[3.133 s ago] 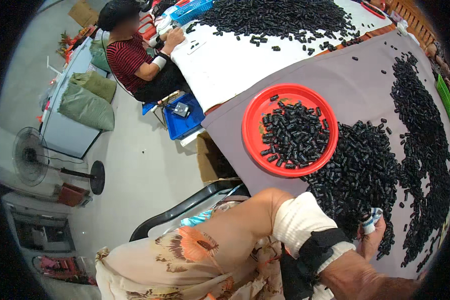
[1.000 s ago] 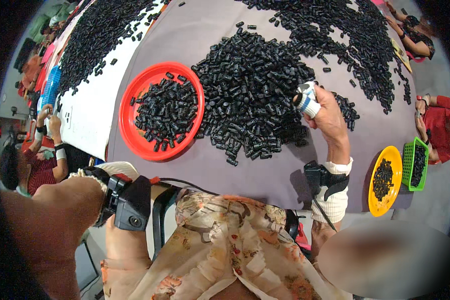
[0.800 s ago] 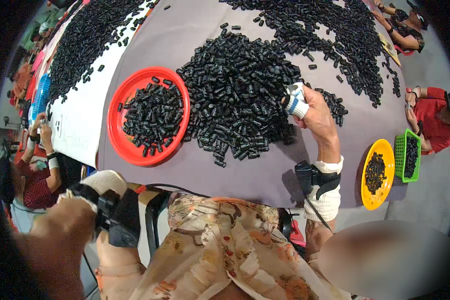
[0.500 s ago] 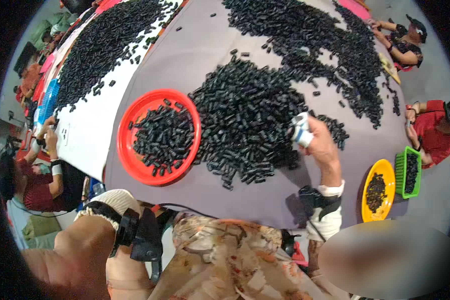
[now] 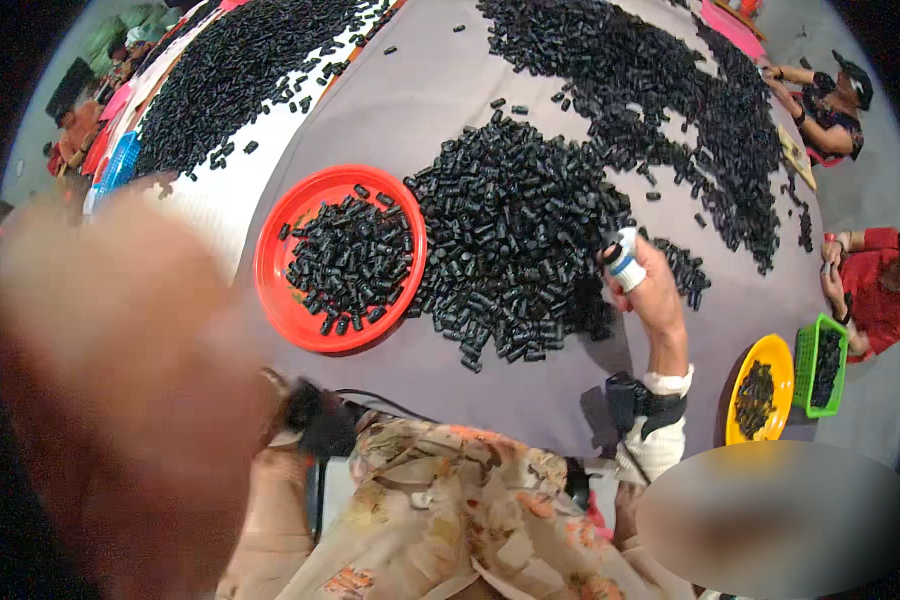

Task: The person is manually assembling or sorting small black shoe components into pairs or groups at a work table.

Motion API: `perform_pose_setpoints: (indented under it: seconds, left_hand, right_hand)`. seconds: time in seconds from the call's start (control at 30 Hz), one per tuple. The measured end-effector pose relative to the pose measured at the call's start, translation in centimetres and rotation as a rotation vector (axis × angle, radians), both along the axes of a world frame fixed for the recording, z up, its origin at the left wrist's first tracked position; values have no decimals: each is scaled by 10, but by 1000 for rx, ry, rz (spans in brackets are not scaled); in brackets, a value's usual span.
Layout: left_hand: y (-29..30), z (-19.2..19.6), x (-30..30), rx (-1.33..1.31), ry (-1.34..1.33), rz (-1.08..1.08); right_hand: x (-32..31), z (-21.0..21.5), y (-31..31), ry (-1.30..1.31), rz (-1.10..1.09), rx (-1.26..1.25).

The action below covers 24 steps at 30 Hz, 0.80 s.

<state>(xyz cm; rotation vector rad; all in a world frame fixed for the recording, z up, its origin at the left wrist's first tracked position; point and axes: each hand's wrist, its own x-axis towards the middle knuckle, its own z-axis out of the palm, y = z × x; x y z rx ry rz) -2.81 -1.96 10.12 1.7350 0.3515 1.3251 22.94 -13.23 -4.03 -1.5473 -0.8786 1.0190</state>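
My right hand [image 5: 655,300] is over the right edge of a wide pile of small black cylinders [image 5: 510,240] on the grey tabletop. Its fingers are pinched, with what looks like one small black cylinder [image 5: 610,254] at their tips. White wrapping with a blue stripe covers a fingertip. A large skin-toned blur at the left, my left hand [image 5: 120,320] with its arm, is very close to the camera; its fingers cannot be made out. Between my hands, a red round basin [image 5: 270,290] holds many more of the black cylinders and touches the pile's left side.
A yellow dish [image 5: 778,390] and a green basket [image 5: 808,375], both with dark pieces, stand at the right. Further black heaps [image 5: 650,90] spread across the far table and over a white surface [image 5: 205,215] at the left. Co-workers sit along the right side and far left.
My left arm has risen from the lower left into a large blur near the camera. The view has shifted slightly. My right hand stays beside the pile, still pinched.
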Motion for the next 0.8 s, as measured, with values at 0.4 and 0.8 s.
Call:
perform_pose_setpoints:
  seconds: [0.4, 0.8]
  left_hand:
    - [49, -141, 93, 165, 612, -96]
    - [62, -186, 127, 371, 697, -60]
  right_hand:
    - [4, -5, -10, -152, -77, -134]
    - [-3, -3, -2, -112, -58, -111]
